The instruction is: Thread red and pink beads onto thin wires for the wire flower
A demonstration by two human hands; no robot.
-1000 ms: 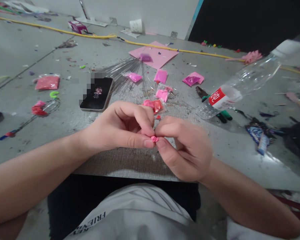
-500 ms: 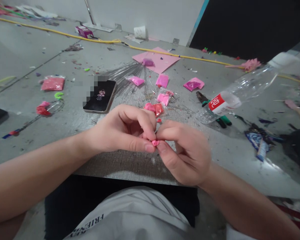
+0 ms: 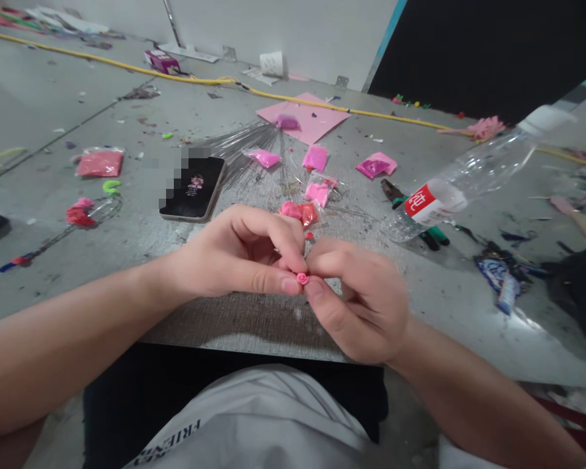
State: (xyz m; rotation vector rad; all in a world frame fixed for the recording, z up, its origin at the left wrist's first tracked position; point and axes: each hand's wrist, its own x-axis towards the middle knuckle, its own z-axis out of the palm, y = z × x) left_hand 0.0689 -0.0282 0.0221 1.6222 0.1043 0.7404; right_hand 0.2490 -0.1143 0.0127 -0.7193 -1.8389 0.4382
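Observation:
Between my fingertips is a tiny pink clay rose (image 3: 302,278) with a spiral of petals facing up. My left hand (image 3: 254,254) pinches it from the left between thumb and forefinger. From the right, my right hand (image 3: 356,293) pinches its other edge, fingers curled. Just beyond the hands lie a lump of pink clay (image 3: 290,209) and a red clay packet (image 3: 308,213). Farther back are an opened light pink packet (image 3: 317,192) and more packets of pink clay (image 3: 315,157). A bundle of thin wires (image 3: 244,140) fans out behind the phone.
A phone (image 3: 194,189) lies left of centre. To the right, a clear plastic bottle (image 3: 488,166) lies slanted over green-handled pliers (image 3: 432,236). At the left are a red clay packet (image 3: 100,163) and wired red pieces (image 3: 81,213). A yellow cable (image 3: 205,81) crosses the back.
The pink clay rose has turned slightly, so its spiral shows more plainly. Both hands keep their pinch in almost the same place. The view has shifted a little.

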